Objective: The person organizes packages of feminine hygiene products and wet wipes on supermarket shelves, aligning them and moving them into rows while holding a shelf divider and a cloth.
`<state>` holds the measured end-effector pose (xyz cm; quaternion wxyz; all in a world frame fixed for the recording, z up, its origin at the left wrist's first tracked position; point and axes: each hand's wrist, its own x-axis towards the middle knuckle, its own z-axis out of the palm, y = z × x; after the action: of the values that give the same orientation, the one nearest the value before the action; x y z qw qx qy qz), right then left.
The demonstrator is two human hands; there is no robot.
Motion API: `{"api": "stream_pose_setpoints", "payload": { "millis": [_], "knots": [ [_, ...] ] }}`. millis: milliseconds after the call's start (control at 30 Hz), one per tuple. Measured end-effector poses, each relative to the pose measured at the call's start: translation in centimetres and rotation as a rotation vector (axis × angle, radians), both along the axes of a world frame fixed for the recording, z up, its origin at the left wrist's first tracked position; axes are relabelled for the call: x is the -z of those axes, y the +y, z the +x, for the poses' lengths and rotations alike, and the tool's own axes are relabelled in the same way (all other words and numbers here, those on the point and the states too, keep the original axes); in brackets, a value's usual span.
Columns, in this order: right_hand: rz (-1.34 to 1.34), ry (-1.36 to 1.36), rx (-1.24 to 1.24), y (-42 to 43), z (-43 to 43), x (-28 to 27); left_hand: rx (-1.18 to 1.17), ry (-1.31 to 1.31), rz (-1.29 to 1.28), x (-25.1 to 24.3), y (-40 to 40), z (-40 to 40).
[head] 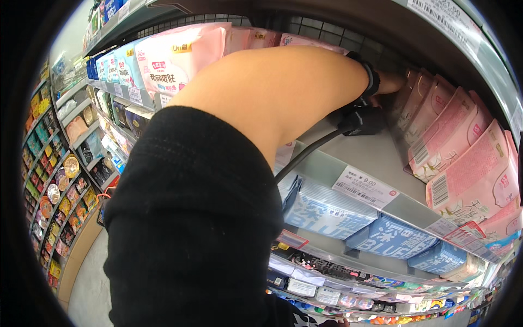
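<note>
My left arm in a black sleeve reaches across the view and deep into a shelf. My left hand (390, 83) is at the back, beside the rear end of a row of pink pad packs (443, 122). Its fingers are mostly hidden in shadow, so whether they grip a pack does not show. A black strap (371, 77) circles the wrist, with a black device (361, 120) and a cable hanging from it. At the bottom edge, only a sliver of my right hand (345, 322) seems to show.
Large pink and white packs (179, 61) stand left of the arm. A price label (365, 186) runs along the shelf's front edge. Blue packs (331, 210) fill the shelf below. An upper shelf (461, 28) overhangs the hand. Hanging snack bags (61, 196) line a far rack.
</note>
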<state>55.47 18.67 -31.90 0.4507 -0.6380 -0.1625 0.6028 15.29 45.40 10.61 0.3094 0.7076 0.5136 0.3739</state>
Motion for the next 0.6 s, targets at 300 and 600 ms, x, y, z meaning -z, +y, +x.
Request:
{"api": "stream_pose_setpoints", "payload": {
  "millis": [300,600],
  "knots": [
    [0.016,-0.001,-0.020,0.1,-1.0,-0.5,-0.123,-0.083,0.057,1.0,0.2,0.8],
    [0.183,-0.085,-0.072,-0.7,-3.0,-5.0,-0.192,0.004,0.092,0.8,-0.2,1.4]
  ]
}}
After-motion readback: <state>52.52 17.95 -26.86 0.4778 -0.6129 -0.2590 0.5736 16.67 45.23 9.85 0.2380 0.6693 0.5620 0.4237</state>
